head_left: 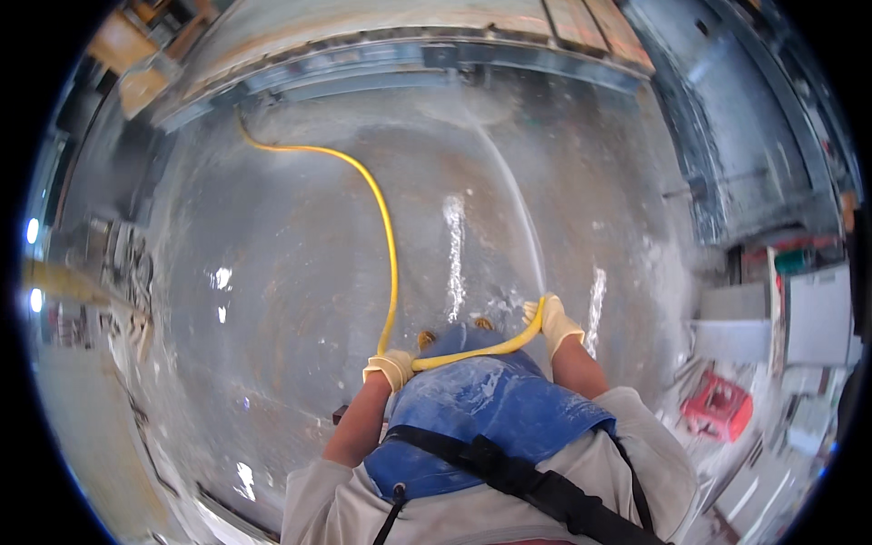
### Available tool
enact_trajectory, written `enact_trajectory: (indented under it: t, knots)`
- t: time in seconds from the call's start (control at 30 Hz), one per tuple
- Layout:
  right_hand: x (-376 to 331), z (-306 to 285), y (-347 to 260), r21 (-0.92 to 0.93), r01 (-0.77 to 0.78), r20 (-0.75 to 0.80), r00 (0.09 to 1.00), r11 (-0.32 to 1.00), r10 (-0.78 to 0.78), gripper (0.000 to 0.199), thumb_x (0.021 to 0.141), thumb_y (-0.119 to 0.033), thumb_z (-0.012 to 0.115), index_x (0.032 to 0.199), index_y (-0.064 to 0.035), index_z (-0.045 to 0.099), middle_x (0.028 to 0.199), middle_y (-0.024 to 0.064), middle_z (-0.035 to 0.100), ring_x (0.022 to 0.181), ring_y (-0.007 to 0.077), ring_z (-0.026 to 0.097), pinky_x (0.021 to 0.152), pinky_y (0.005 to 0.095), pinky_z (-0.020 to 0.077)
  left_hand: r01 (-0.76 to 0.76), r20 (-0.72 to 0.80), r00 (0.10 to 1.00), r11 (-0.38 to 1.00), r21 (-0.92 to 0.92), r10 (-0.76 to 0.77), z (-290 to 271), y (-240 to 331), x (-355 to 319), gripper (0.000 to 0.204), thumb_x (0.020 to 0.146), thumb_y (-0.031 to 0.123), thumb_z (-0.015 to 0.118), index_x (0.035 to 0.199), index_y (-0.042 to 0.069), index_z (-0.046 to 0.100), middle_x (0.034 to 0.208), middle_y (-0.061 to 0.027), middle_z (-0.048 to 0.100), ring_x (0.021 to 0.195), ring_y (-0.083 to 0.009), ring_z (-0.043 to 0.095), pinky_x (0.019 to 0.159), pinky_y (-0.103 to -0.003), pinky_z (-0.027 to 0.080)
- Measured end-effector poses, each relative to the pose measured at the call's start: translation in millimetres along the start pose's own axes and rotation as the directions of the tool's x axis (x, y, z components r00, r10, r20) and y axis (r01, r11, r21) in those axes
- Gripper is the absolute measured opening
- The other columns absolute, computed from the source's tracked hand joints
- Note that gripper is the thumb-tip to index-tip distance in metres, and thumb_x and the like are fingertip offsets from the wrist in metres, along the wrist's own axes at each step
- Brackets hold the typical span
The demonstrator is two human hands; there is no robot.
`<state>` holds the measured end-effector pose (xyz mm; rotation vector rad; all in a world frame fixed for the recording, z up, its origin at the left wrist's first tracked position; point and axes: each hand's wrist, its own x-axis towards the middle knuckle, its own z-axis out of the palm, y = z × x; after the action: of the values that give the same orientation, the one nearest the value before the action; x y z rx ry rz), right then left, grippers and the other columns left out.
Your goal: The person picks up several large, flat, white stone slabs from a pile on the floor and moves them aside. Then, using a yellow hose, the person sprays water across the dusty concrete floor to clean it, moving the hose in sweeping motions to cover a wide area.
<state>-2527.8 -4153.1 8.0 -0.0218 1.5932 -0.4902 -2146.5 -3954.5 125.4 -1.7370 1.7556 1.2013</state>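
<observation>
A yellow hose (386, 227) runs over the wet grey floor (300, 236) from the far left, then bends across the front of my blue apron (481, 391). My left hand (392, 368), in a pale yellow glove, is closed around the hose at its bend. Near the hose's open end, my gloved right hand (556, 322) grips it, with the end pointing away from me. From there a stream of water (513, 186) arcs forward and lands at the foot of the machine at the far side.
A long machine bed (400, 54) spans the far side. At the right stand a grey-blue machine (745, 127), pale boxes (731, 318) and a red plastic stool (718, 406). Cluttered gear (123, 263) lies at the left edge. My boots (427, 340) stand on the wet floor.
</observation>
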Motion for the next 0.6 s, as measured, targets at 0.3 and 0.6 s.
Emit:
enact_trajectory:
  t: [0.3, 0.6]
  knots:
    - [-22.0, -37.9, 25.1, 0.274, -0.05, -0.119, 0.989, 0.96, 0.085, 0.061, 0.102, -0.044, 0.035, 0.099, 0.0073, 0.069, 0.094, 0.0223, 0.075, 0.066, 0.0353, 0.07, 0.064, 0.05, 0.0622, -0.128, 0.115, 0.986, 0.989, 0.076, 0.119, -35.7, 10.0, 15.9, 0.035, 0.096, 0.039, 0.058, 0.111, 0.012, 0.074, 0.109, -0.0193, 0.073, 0.104, -0.0387, 0.069, 0.088, -0.047, 0.054]
    - [-49.7, -69.0, 59.9, 0.438, -0.118, -0.163, 0.964, 0.891, 0.208, 0.067, 0.103, -0.048, 0.035, 0.091, 0.0074, 0.072, 0.089, 0.0209, 0.075, 0.061, 0.0353, 0.069, 0.064, 0.0483, 0.0629, -0.263, 0.208, 0.951, 0.953, 0.151, 0.23, -61.5, 15.6, 40.3, 0.046, 0.095, 0.048, 0.056, 0.109, 0.008, 0.074, 0.106, -0.0229, 0.072, 0.102, -0.0412, 0.068, 0.087, -0.048, 0.053]
